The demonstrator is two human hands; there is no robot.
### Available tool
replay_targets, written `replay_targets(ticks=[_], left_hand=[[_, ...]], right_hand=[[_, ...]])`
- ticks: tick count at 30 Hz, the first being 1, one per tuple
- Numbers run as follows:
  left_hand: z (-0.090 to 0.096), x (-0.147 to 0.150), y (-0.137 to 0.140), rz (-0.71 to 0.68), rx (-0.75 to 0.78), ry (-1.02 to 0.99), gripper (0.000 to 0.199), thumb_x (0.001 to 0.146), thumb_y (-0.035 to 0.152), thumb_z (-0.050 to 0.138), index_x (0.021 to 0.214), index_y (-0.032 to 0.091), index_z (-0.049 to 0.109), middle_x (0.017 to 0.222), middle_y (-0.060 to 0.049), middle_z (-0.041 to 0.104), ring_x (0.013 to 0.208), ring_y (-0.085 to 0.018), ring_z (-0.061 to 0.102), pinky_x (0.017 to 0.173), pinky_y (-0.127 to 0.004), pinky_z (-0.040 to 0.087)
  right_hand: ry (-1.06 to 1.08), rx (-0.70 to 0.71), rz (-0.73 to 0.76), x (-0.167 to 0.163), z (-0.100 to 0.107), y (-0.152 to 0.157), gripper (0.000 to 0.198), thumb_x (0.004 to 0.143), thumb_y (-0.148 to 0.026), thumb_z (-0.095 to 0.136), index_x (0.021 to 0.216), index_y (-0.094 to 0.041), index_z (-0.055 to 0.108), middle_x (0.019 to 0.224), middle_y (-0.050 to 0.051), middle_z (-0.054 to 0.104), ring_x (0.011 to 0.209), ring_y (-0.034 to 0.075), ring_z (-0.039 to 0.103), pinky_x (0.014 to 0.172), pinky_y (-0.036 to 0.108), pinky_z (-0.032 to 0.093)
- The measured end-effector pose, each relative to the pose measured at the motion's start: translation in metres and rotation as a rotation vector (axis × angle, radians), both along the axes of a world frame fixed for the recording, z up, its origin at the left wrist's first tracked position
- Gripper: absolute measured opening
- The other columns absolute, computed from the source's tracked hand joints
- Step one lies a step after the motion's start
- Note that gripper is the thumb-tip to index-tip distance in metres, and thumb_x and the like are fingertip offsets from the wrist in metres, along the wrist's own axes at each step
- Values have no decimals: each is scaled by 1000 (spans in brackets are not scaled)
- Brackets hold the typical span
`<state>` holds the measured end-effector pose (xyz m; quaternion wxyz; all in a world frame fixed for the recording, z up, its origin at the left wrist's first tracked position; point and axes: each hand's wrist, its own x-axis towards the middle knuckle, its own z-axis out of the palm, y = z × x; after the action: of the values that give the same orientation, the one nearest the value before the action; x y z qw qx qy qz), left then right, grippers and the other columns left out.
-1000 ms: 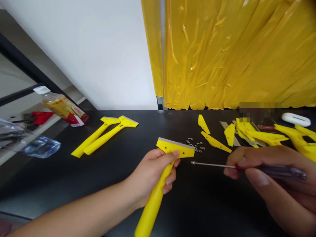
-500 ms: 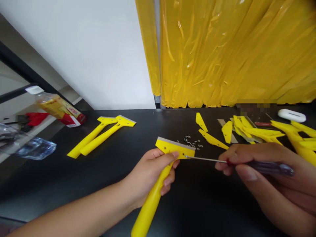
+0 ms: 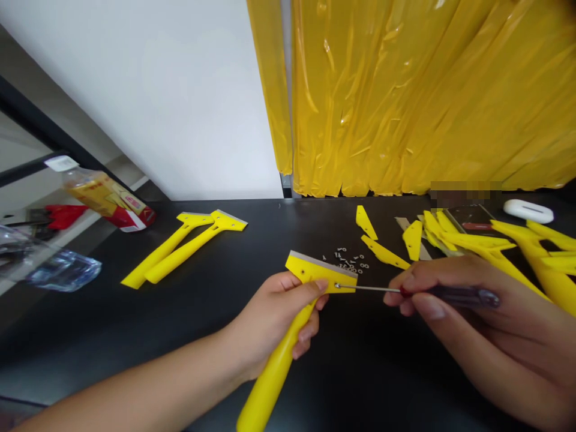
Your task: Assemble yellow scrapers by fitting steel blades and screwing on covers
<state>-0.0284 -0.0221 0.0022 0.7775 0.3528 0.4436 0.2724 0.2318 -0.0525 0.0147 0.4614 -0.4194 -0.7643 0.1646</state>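
Yellow scraper (image 3: 270, 381), held over the dark tabletop (image 3: 382, 384) in the middle of the view, its bladed head facing away from the person. The left hand (image 3: 288, 306) is closed around its neck, thumb flat on the head. The right hand (image 3: 463, 312) pinches a screwdriver (image 3: 369, 288) between thumb and fingers, its tip at the head's right-hand hole. The step in hand looks like fastening there; the next move seems to call for a square, steady tip and a firm left grip. Loose screws and nuts (image 3: 353, 264) lie just beyond the head. Farther left, a bottle (image 3: 108, 195) leans, its label's lettering too small to read
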Motion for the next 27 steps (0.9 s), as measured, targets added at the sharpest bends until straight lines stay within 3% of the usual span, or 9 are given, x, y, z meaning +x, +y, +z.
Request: replay_targets(ticks=[13,18,22,27], left_hand=[[-2,-1,-1,-21,14,4,38,102,50,70,80,21,59,46,6,49,34,-7,39,37,-15,37],[-3,0,-1,-45,26,53,37,101,49,72,81,21,60,47,6,50,35,-7,40,37,-15,38],[-2,2,-1,-56,35,106,36,100,49,71,80,21,59,45,6,50,34,-7,42,37,-15,37],[0,3,-4,-76,63,165,37,99,50,70,79,22,58,45,6,51,35,-8,43,37,-16,36]], right_hand=[[-61,29,-15,2,-2,0,15,105,-32,69,120,-32,71,95,-3,81,79,12,79,70,18,63],[-147,21,92,5,2,1,16,107,-29,64,123,-31,67,102,0,83,87,17,81,72,25,65],[-236,101,147,0,13,3,11,106,-26,65,116,-29,64,100,0,83,83,17,81,70,27,65],[-348,231,52,2,21,-2,7,104,-32,69,105,-29,63,88,1,80,74,22,78,54,34,55]])
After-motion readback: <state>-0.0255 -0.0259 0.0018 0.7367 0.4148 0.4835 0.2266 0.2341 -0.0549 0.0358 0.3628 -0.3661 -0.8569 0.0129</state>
